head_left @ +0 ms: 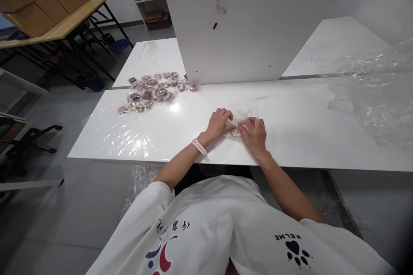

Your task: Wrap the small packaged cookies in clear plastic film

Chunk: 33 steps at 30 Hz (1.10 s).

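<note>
Head view: our right hand pinches a clear, crinkled plastic bag on the glossy white surface; our left hand touches it, grip unclear.

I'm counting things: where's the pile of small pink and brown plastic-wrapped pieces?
The pile lies left in the head view, on the white tabletop, near the tall white panel.
</note>
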Available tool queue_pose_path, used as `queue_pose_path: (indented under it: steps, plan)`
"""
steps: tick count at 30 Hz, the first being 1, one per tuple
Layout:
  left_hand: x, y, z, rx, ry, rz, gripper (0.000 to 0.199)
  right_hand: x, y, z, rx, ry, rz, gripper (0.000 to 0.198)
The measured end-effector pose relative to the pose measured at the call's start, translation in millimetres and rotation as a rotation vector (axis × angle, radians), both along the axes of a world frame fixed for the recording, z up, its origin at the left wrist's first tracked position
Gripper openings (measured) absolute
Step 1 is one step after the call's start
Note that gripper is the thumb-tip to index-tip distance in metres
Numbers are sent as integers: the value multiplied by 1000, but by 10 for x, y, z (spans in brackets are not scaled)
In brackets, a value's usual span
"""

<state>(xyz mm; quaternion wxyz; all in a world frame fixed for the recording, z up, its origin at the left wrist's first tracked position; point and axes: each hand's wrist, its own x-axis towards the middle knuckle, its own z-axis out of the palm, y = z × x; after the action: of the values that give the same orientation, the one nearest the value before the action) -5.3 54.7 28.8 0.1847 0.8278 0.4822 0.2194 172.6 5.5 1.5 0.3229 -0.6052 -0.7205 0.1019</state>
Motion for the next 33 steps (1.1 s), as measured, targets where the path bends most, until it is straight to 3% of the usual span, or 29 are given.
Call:
queue_pose_path:
  steps: [4,7,10,13,16,19,22,24,26,30,33]
  plan:
    - [-39,-133,-94,-13,-49,-43,18,128,-86,-29,-50,-133,301,41]
    - [-188,-233,-63,-83,-114,-148,25,188,-150,-10,-63,-178,335,50]
    - [-301,-230,22,-209,-184,-189,35,212,-73,43,-114,-104,301,41]
    - [-259,-77,70,-305,-223,-36,27,218,157,132,-283,25,206,40]
    - [-118,162,29,-212,-167,161,27,171,411,227,-395,90,78,45]
    - [-14,361,-57,-125,-139,304,21,83,559,262,-206,-27,-14,45]
    - [12,469,-116,-167,-176,317,18,34,601,201,14,-135,207,42]
    - [2,506,-125,-215,-206,320,13,30,602,127,-12,-168,428,51]
    - [-21,529,-118,-268,-250,321,11,26,597,54,-74,-180,519,65]
    - [-125,487,-124,-297,-344,342,18,35,592,-63,-105,-75,409,45]
    - [-233,326,-192,-137,-188,422,31,273,668,-135,-109,204,196,41]
